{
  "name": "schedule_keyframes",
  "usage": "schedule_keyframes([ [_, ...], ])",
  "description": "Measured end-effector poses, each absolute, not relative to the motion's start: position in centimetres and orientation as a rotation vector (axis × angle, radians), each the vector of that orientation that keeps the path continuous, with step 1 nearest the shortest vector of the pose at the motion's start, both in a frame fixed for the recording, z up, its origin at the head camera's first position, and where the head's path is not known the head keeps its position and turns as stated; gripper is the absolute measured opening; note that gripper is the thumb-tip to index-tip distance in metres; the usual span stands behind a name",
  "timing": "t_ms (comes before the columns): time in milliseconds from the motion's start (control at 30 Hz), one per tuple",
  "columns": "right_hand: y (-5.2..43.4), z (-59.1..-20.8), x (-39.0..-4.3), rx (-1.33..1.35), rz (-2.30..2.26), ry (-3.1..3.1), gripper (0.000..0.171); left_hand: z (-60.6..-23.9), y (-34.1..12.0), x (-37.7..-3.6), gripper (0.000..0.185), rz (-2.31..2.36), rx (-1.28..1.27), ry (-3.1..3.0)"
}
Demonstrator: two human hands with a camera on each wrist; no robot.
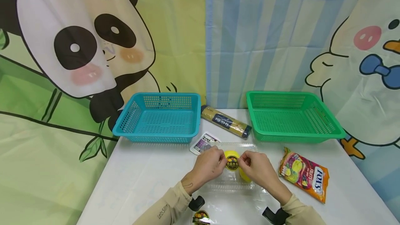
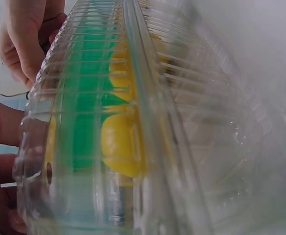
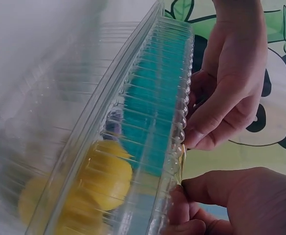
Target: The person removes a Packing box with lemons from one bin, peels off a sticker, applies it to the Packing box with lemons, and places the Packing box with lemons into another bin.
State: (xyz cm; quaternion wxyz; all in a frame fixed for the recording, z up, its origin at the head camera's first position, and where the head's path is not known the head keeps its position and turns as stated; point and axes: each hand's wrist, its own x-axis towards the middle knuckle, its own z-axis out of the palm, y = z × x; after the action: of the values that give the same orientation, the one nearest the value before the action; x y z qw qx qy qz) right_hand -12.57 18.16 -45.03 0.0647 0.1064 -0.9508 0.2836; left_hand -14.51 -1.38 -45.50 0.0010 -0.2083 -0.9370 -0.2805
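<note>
- White table (image 1: 134,180): smooth top, filling the lower half of the head view.
- Panda backdrop (image 1: 84,44): cloth hanging behind the table on the left, a cartoon panda with bamboo on yellow and green.
- Striped curtain (image 1: 259,34): centre rear, vertical pale blue and white bands.
- Duck backdrop (image 1: 365,61): cloth on the right, a white cartoon bird with a blue bow tie.
- Lighting: even, with soft shadows.

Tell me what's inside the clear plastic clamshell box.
Yellow fruits show through the clamshell box; the left hand, right hand and round label hide the exact count.
</note>
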Motion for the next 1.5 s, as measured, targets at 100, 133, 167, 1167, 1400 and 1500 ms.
schedule_keyframes([
  [100,18.1,-45.1,-12.6,0.317,0.844,-2.878,0.017,-45.7,-1.3,-14.6,0.017,-0.832,-0.647,-2.948],
  [133,18.1,-45.2,-12.5,0.319,0.840,-2.879,0.018,-45.7,-1.2,-14.6,0.017,-0.816,-0.645,-2.946],
  [167,18.1,-45.2,-12.5,0.322,0.837,-2.881,0.018,-45.8,-1.2,-14.6,0.018,-0.799,-0.644,-2.944],
  [1167,17.8,-46.2,-12.7,0.335,0.788,-2.881,0.023,-46.3,-0.8,-14.4,0.024,-0.630,-0.633,-2.917],
  [1400,17.8,-46.2,-12.5,0.329,0.792,-2.884,0.024,-46.4,-0.6,-14.5,0.023,-0.629,-0.617,-2.951],
  [1500,17.8,-46.3,-12.5,0.320,0.785,-2.888,0.025,-46.3,-0.6,-14.5,0.023,-0.615,-0.612,-2.963],
])
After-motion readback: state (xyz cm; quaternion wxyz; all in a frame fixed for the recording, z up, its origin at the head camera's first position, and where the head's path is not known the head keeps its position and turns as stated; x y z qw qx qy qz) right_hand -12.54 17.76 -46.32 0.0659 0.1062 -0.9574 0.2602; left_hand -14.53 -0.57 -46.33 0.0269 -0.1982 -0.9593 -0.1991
